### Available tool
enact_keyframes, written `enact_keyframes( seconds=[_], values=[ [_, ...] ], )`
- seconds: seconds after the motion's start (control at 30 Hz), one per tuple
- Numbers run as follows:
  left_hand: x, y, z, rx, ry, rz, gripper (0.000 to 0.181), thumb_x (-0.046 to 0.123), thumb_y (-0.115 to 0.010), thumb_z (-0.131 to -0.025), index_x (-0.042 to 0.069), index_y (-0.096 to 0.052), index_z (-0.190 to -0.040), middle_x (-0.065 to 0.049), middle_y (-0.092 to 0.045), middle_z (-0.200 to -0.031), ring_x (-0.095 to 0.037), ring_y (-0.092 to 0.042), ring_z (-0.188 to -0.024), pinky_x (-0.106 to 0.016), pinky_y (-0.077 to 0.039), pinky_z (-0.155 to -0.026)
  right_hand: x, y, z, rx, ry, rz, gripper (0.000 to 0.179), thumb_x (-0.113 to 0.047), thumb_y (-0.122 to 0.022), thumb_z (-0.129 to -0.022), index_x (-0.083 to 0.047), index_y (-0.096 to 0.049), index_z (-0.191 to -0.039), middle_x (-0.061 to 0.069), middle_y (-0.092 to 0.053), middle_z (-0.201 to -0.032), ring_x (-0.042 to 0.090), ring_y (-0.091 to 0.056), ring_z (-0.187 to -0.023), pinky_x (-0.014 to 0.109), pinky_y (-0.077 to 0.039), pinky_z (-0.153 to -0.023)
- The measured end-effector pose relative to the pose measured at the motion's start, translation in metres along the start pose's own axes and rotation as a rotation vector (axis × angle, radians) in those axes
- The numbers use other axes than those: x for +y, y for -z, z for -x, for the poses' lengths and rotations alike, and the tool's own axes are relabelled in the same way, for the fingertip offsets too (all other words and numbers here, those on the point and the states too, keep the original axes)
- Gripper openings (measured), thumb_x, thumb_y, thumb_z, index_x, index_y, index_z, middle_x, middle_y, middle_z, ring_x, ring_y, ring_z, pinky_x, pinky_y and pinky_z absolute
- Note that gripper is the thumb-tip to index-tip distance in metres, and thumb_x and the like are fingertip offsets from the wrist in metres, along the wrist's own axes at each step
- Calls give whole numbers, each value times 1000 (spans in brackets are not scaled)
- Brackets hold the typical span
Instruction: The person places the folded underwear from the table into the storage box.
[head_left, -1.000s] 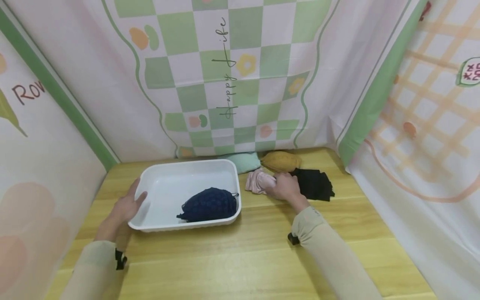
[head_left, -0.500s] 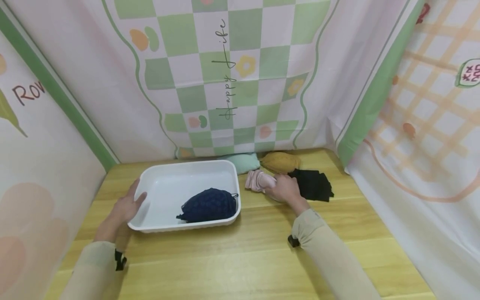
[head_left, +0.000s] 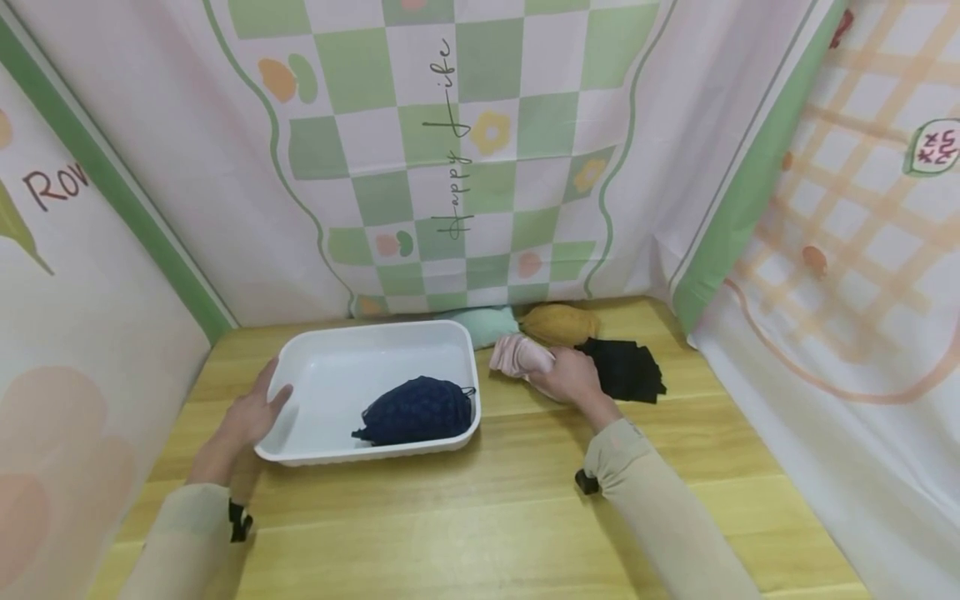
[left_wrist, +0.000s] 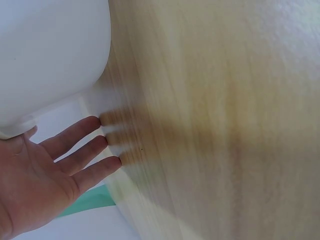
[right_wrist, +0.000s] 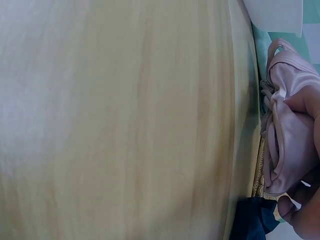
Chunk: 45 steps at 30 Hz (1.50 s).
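My right hand point(head_left: 570, 375) pinches a folded pink satin garment point(head_left: 519, 357) at its right end. In the right wrist view, thin straps and gathered folds show on the pink garment point(right_wrist: 295, 135), thumb pressed into the cloth. My left hand point(head_left: 251, 414) rests at the left side of a white tray point(head_left: 367, 327), thumb over the rim. The left wrist view shows that hand point(left_wrist: 40, 185) with several fingers straight, outside the tray's wall point(left_wrist: 50, 65). Inside the tray, a bundled navy garment point(head_left: 420, 410) lies at the right front.
Along the back of the wooden table point(head_left: 450, 525) lie a mint cloth bundle point(head_left: 491, 325) and a mustard bundle point(head_left: 561, 323). A folded black cloth point(head_left: 624, 368) lies right of my right hand. Printed curtains point(head_left: 487, 167) hang behind and on both sides.
The pink garment's left end has risen slightly in my right hand. The left hand, tray and other bundles look the same.
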<state>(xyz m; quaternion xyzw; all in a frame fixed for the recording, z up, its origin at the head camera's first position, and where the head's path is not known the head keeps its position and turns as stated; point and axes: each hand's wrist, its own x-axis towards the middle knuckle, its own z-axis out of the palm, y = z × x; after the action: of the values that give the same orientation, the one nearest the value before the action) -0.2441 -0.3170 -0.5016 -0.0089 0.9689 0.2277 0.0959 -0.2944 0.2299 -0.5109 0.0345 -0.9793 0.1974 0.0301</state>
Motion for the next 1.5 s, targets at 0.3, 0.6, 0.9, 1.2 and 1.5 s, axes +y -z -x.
enact_keyframes(
  seconds=[0.3,0.6,0.9,1.2,1.5],
  values=[
    [0,0,0,-6,7,-4,81,64,-13,-102,14,18,-158,-44,-22,-151,-69,-36,-128,-75,-37,-103,-4,5,2,44,33,-75,38,-49,-73,-82,-14,-68,-95,6,-71,-83,25,-64,-71,43,-52,-64],
    [0,1,0,-17,16,-3,83,67,-11,-101,15,19,-158,-43,-22,-152,-69,-34,-129,-75,-35,-104,-10,12,2,85,69,-112,35,-47,-72,-83,-13,-67,-89,6,-70,-80,23,-62,-67,41,-50,-60],
    [0,1,-1,-27,23,-3,83,67,-11,-101,14,19,-158,-43,-19,-153,-69,-32,-130,-76,-33,-105,-19,19,1,93,72,-138,39,-47,-73,-83,-11,-68,-97,7,-71,-84,24,-62,-71,39,-50,-62],
    [2,4,-1,-18,21,-6,84,67,-12,-101,13,16,-159,-42,-18,-154,-69,-30,-131,-76,-30,-106,-30,25,-3,121,97,-146,35,-45,-74,-81,-13,-68,-94,6,-71,-84,23,-62,-70,38,-48,-60],
    [0,2,-1,-14,11,-5,83,67,-13,-101,15,19,-158,-43,-21,-152,-69,-30,-131,-76,-31,-106,-40,29,-4,123,91,-148,39,-46,-76,-79,-10,-68,-95,7,-71,-84,24,-63,-72,38,-49,-60]
  ],
)
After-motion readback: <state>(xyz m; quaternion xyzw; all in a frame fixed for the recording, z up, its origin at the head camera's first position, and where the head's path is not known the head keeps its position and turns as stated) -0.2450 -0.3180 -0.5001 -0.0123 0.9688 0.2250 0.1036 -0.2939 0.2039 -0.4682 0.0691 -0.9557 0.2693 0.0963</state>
